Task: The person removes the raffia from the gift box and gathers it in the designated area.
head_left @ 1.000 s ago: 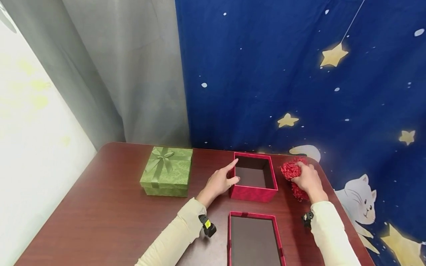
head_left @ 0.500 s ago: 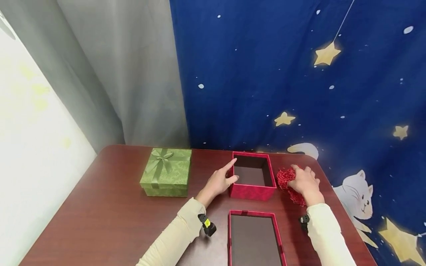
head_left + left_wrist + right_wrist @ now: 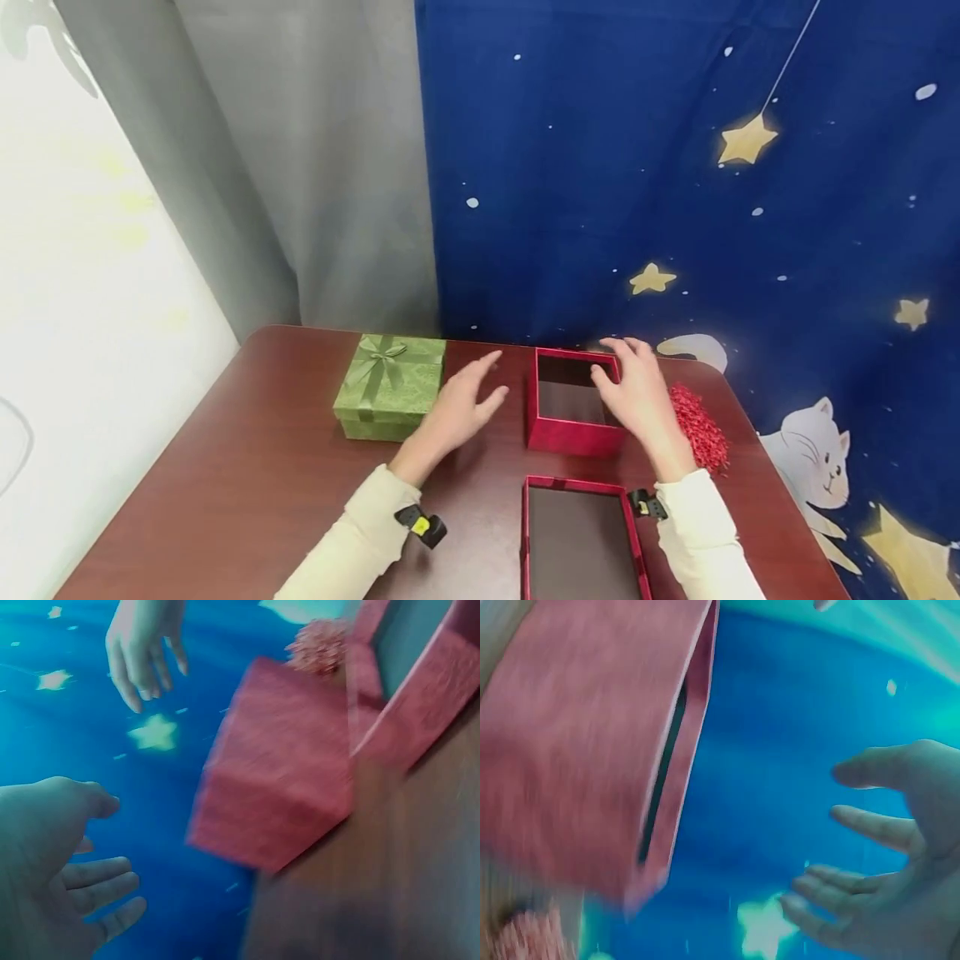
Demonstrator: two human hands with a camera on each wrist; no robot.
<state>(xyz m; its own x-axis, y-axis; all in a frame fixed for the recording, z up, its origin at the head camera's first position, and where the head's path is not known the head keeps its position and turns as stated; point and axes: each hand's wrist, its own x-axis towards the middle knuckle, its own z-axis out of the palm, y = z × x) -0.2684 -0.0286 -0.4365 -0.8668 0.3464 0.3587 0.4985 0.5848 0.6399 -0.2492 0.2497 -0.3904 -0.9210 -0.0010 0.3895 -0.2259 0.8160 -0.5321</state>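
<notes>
My left hand is raised between the green gift box and the red box, fingers spread and holding nothing. In the left wrist view its fingers are loose and apart from the red box. Over the right side of the open red box hovers my right hand, its fingers relaxed and nothing in them. The right wrist view shows that hand beside the box wall. A heap of red shredded paper lies on the table to the right, partly behind the right hand.
A red box lid lies inside up in front of the red box. The green box is closed, with a ribbon bow. The brown table ends at the back against grey and blue curtains.
The right hand has let go of the red shredded paper and moved left over the red box. My left hand has left the box's left rim and shifted left.
</notes>
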